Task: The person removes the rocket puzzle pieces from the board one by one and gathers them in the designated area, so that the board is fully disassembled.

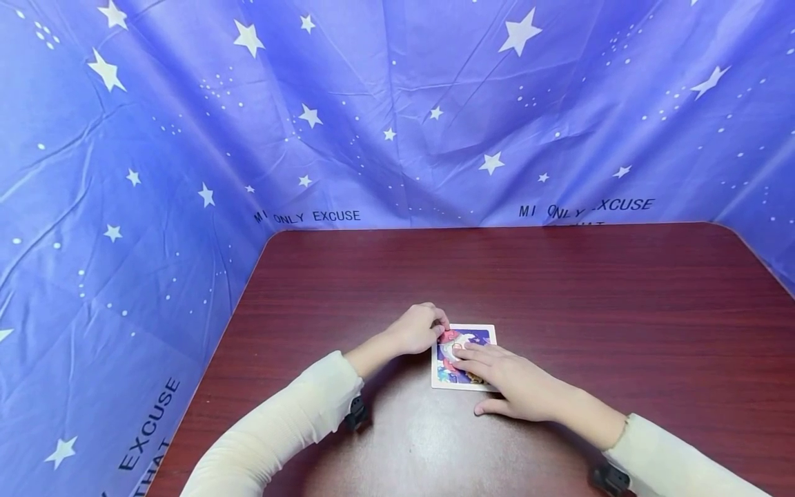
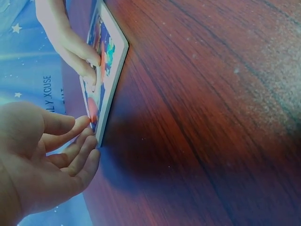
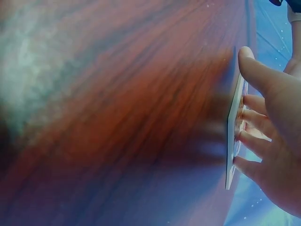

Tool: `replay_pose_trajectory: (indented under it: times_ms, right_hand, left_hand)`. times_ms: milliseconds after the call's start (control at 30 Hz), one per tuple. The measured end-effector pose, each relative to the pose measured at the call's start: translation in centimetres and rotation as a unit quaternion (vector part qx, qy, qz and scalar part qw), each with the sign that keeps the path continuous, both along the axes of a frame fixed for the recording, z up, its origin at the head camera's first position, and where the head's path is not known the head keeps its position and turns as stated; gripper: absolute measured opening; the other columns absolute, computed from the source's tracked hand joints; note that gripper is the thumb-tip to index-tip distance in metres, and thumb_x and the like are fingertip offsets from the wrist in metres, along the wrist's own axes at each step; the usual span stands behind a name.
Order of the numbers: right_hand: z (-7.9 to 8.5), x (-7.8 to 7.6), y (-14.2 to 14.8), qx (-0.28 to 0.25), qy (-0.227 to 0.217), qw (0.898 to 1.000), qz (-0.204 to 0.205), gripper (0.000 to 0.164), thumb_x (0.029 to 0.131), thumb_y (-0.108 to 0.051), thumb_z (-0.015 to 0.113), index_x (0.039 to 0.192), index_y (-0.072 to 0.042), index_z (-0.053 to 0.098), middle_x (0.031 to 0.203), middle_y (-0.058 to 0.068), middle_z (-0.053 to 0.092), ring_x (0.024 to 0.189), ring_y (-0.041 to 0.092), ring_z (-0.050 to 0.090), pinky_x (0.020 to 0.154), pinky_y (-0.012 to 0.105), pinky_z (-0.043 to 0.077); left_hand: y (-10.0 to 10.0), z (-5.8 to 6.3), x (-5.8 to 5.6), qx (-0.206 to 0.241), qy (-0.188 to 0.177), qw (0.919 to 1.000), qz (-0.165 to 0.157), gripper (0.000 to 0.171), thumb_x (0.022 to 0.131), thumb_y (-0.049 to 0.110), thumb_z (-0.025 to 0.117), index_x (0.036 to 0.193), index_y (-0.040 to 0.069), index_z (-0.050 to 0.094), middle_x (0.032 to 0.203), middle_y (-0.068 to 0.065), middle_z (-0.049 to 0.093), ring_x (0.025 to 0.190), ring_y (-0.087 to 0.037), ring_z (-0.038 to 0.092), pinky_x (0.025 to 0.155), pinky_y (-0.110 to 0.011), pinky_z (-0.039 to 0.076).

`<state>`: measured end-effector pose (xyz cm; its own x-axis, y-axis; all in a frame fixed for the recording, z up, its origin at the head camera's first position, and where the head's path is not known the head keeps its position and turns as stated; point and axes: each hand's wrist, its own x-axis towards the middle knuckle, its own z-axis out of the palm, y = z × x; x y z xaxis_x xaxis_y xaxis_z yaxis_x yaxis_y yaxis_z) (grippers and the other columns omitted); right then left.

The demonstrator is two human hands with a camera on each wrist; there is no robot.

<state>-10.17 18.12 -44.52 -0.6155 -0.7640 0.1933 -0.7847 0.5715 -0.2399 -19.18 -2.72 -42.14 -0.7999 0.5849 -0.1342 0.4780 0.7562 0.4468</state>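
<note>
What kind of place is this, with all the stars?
Probably an indoor corner set up for playing or filming: a starry blue cloth hangs behind and beside a reddish-brown table, where a colourful picture lies under someone's right hand.

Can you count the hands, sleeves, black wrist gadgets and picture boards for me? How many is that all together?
Hands: 2 (left hand, right hand)
Pale sleeves: 2 (left sleeve, right sleeve)
Black wrist gadgets: 2 (left gadget, right gadget)
Picture board: 1
Total: 7
</note>
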Motion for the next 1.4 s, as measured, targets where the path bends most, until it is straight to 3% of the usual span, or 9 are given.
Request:
replay_pose_trajectory:
  times_ms: [733, 1033, 1400]
  right_hand:
    - [0.09, 0.19, -0.07, 0.002, -0.012, 1.000, -0.009, 0.071, 0.081, -0.049, 0.069, 0.137, -0.009, 0.051, 0.142, 0.010, 0.054, 0.132, 0.037, 0.047, 0.103, 0.053, 0.041]
    - [0.58, 0.23, -0.19, 0.002, -0.055, 0.998, -0.022, 0.074, 0.076, -0.048, 0.074, 0.134, -0.008, 0.053, 0.143, 0.011, 0.052, 0.135, 0.038, 0.044, 0.106, 0.054, 0.040]
    - [0.51, 0.19, -0.22, 0.005, -0.051, 0.999, -0.016, 0.074, 0.079, -0.053, 0.070, 0.135, -0.008, 0.052, 0.143, 0.011, 0.052, 0.135, 0.037, 0.044, 0.106, 0.054, 0.040]
  left_hand:
    - [0.14, -0.34, 0.01, -0.016, 0.013, 0.9998, -0.005, 0.014, 0.093, 0.015, 0.057, 0.096, 0.013, 0.071, 0.096, -0.002, 0.066, 0.093, -0.014, 0.062, 0.087, -0.028, 0.050]
    - [0.80, -0.40, -0.19, -0.013, -0.002, 0.9995, 0.030, 0.013, 0.094, 0.018, 0.057, 0.086, 0.014, 0.066, 0.090, 0.000, 0.060, 0.085, -0.012, 0.056, 0.079, -0.024, 0.047]
    - [0.63, -0.63, -0.37, 0.004, -0.009, 0.9995, 0.029, 0.012, 0.093, 0.016, 0.057, 0.085, 0.013, 0.065, 0.086, 0.001, 0.057, 0.078, -0.010, 0.053, 0.073, -0.021, 0.044]
